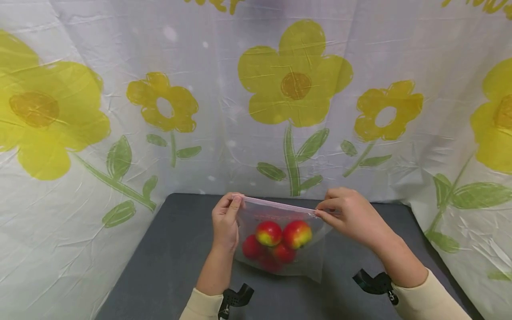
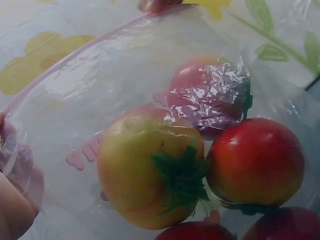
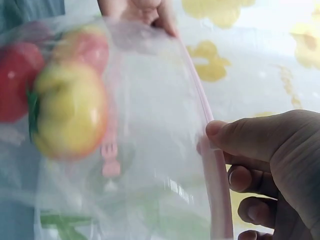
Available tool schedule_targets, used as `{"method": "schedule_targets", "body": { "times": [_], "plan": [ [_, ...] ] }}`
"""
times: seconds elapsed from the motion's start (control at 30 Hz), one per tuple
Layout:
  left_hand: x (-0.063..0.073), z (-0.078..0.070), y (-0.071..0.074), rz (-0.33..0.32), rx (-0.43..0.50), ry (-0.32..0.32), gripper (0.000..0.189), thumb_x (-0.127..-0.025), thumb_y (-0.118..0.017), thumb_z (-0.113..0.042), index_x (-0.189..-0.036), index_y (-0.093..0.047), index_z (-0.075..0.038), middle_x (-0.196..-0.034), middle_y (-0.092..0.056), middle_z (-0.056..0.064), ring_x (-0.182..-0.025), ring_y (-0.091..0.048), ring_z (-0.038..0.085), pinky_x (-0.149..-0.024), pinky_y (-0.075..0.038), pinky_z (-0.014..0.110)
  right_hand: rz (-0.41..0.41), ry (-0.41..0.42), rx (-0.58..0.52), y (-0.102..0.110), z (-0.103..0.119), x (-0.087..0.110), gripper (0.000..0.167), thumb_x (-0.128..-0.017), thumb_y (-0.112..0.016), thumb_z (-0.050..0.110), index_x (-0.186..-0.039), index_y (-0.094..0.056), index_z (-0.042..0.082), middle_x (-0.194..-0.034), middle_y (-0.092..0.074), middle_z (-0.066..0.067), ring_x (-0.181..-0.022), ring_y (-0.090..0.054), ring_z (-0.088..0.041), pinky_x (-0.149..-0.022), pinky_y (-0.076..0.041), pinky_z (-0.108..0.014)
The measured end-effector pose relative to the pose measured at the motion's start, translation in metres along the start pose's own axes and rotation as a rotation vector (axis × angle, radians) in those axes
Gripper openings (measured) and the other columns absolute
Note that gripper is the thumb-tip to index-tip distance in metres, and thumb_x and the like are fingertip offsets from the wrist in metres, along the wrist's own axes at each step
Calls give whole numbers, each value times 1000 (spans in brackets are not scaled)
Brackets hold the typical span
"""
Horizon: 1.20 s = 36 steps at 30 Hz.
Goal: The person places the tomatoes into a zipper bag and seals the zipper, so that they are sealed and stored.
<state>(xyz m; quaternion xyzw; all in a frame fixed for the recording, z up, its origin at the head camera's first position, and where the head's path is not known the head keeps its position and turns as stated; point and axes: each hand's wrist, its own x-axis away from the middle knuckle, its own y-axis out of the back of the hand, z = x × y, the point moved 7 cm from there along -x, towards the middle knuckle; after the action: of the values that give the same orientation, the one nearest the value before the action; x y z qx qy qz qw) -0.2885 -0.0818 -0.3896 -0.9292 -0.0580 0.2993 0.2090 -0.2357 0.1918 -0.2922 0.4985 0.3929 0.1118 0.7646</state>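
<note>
A clear zip bag [image 1: 256,215] with a pink zip strip [image 1: 276,204] is stretched between both hands, its strip on top. My left hand [image 1: 226,222] pinches the strip's left end, thumb on the near side. With thumb and forefinger, my right hand [image 1: 354,218] pinches the strip near its right end; its other fingers are curled behind, as the right wrist view shows. Several red and yellow tomatoes [image 1: 297,234] with green leafy tops lie bunched in the bag's lower part. Pink lettering [image 3: 110,160] is printed on the bag.
A dark grey table [image 1: 180,249] lies under the bag. Behind and at both sides hangs a white cloth [image 1: 224,146] printed with yellow flowers. Black wrist mounts [image 1: 376,282] sit at the cuffs of the cream sleeves [image 1: 430,298].
</note>
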Motion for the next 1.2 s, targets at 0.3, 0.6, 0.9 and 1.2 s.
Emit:
{"method": "schedule_targets", "body": {
  "times": [0.3,0.6,0.9,1.2],
  "plan": [
    [1,-6,7,-53,15,2,12,-99,-61,-1,-90,-69,-1,-86,-65,1,-79,-57,17,-81,-48,27,-27,-115,10,15,-25,31,11,-84,-84,12,-90,-80,20,-85,-54,18,-71,-48,-3,-61,-44,-27],
    [8,-8,9,-10,-39,12,12,-98,-64,0,-96,-74,6,-94,-71,1,-86,-63,15,-83,-52,27,-82,-170,28,16,-36,48,9,-89,-79,16,-93,-74,23,-95,-61,15,-79,-55,-4,-66,-51,-33],
    [2,-37,9,43,-132,-54,14,-95,-65,4,-97,-70,18,-90,-71,1,-83,-63,15,-79,-52,26,-160,-157,46,12,-29,55,15,-92,-75,10,-96,-65,20,-88,-53,14,-69,-45,-2,-62,-42,-27],
    [-13,-75,7,98,-301,-118,10,-95,-67,4,-97,-74,11,-84,-67,6,-79,-61,17,-76,-53,23,-245,-155,-134,13,-2,62,23,-92,-71,0,-96,-62,20,-86,-51,13,-74,-49,-4,-65,-40,-20]
  ]
}}
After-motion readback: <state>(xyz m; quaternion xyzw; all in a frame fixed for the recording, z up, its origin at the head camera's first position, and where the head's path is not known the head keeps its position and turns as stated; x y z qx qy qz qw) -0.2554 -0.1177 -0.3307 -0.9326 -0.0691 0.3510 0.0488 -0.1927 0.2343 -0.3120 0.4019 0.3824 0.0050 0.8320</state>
